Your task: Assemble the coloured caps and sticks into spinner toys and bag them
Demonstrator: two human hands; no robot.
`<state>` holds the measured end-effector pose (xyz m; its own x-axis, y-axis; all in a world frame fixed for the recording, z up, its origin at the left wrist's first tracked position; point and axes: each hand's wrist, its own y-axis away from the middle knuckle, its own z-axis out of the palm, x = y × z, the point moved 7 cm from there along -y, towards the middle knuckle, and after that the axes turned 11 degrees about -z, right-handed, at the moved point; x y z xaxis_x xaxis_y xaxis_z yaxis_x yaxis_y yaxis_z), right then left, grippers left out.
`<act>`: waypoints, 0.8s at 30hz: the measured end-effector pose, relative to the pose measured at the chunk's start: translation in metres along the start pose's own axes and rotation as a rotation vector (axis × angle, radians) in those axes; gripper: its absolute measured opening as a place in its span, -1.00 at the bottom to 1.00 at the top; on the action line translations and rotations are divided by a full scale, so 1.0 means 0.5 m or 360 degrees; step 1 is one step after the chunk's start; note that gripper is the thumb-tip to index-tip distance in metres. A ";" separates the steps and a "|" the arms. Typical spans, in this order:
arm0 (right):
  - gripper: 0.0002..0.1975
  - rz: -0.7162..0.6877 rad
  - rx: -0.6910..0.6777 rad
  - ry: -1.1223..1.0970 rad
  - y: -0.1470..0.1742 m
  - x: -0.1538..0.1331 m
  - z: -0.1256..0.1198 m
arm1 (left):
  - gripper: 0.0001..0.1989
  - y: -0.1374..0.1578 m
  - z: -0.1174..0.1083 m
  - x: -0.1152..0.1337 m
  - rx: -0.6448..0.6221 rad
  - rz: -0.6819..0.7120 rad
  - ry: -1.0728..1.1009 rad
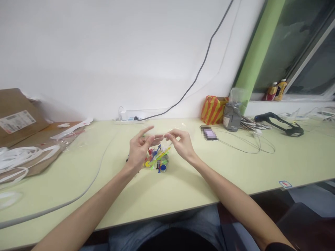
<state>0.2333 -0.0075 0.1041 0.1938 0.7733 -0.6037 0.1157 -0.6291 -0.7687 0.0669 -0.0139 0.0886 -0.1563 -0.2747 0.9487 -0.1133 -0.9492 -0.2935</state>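
Observation:
A pile of small colourful plastic pieces (pixel 157 160) lies on the pale green table, in blue, red, yellow and green, some of them thin and rod-like. My left hand (pixel 138 150) is over the pile's left side, its index finger stretched out and the fingers apart, with nothing clearly held. Across from it, my right hand (pixel 181 141) is closed in a pinch, thumb against index finger, close to the left fingertips. Whatever sits in that pinch is too small to make out. Behind the right hand lies something clear, like plastic film (pixel 187 128).
A phone (pixel 209 133) with a cable lies to the right, near a striped bag (pixel 213 109) and a grey container (pixel 232 116). Further right is a black frame-like device (pixel 280 124). Cardboard (pixel 19 115) and white straps (pixel 23 157) occupy the left. A power strip (pixel 129 120) is at the wall.

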 end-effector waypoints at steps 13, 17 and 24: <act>-0.67 0.0070 0.0227 -0.0281 0.013 0.009 -0.008 | -0.71 0.006 -0.006 -0.006 0.0139 0.0041 -0.0321; -0.67 0.0101 0.0277 -0.0225 0.016 0.024 -0.010 | -0.76 0.007 -0.007 -0.012 0.0123 0.0106 -0.0417; -0.72 0.0142 0.0215 -0.0144 0.011 0.062 -0.008 | -0.73 0.007 -0.006 -0.018 0.0076 0.0089 -0.0480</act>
<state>0.2441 0.0129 0.0820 0.1083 0.7227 -0.6826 -0.0310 -0.6838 -0.7290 0.0651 -0.0141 0.0786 0.1378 -0.3528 0.9255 -0.0655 -0.9356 -0.3469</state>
